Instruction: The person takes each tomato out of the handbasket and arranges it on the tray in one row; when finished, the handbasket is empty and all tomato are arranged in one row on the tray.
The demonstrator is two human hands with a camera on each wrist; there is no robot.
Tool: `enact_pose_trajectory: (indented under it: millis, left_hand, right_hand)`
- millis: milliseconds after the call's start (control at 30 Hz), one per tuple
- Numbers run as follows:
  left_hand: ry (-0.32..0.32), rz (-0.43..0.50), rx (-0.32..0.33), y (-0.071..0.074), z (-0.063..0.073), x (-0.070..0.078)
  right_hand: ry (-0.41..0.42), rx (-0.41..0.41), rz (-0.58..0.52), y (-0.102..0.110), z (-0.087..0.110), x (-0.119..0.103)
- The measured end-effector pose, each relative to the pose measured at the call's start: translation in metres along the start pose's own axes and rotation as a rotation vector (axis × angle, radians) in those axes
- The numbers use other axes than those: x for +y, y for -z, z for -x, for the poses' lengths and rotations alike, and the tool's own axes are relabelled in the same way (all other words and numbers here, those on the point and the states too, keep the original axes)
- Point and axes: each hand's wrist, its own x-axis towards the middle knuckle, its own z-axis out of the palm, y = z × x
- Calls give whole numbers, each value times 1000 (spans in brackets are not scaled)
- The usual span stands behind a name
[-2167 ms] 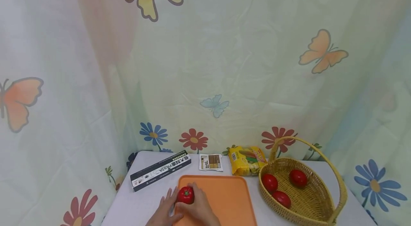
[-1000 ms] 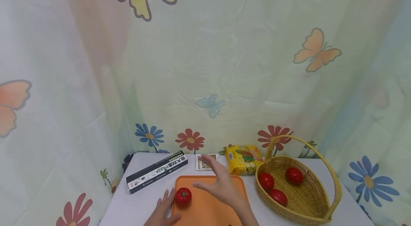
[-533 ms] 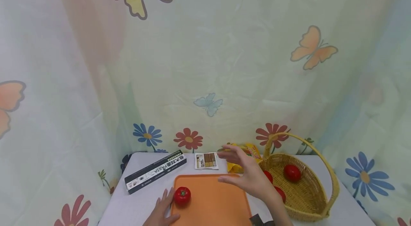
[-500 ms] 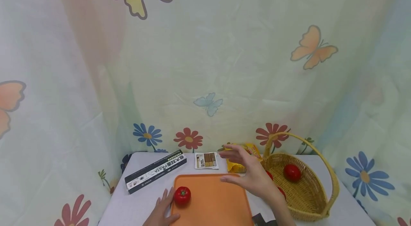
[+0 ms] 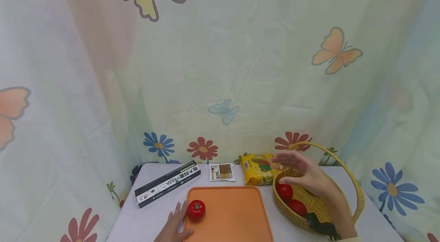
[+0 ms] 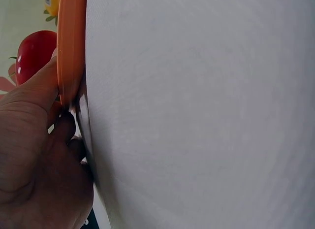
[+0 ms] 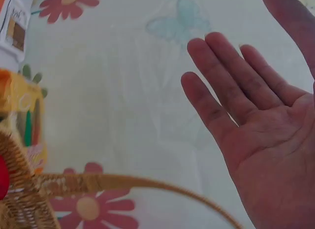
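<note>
A red tomato with a green stem sits near the left edge of an orange tray. Beside it my left hand rests at the tray's left edge, fingers extended; the left wrist view has the thumb against the rim. My right hand hovers over a yellow wicker basket, thumb and fingers spread apart with nothing between them. In the basket, two red, rounded, fruit-like things lie at the left side; my right hand and forearm cover the area where a third lay.
A long black-and-white pasta box lies at the back left of the white table. A small white-and-brown packet and a yellow packet lie along the back. The basket's arched handle rises beyond my right hand.
My right hand has let go of the tomato, leaving it on the tray, and has moved right until it is over the basket. My left hand stays at the tray's edge.
</note>
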Motion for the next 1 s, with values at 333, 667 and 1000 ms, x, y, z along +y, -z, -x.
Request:
enact_pose_trajectory:
  millis: [333,667,1000]
  left_hand:
    - [11,62,-18,0,-4,-5]
    - [-14,34,-11,0,-3,-2]
    - [10,67,-23,-1,-4,-3]
  right_hand:
    - [-132,-86,-99,27,13,61]
    - [-268,-123,-151,39,21,108]
    - [-386,-105,-202,40,33,145]
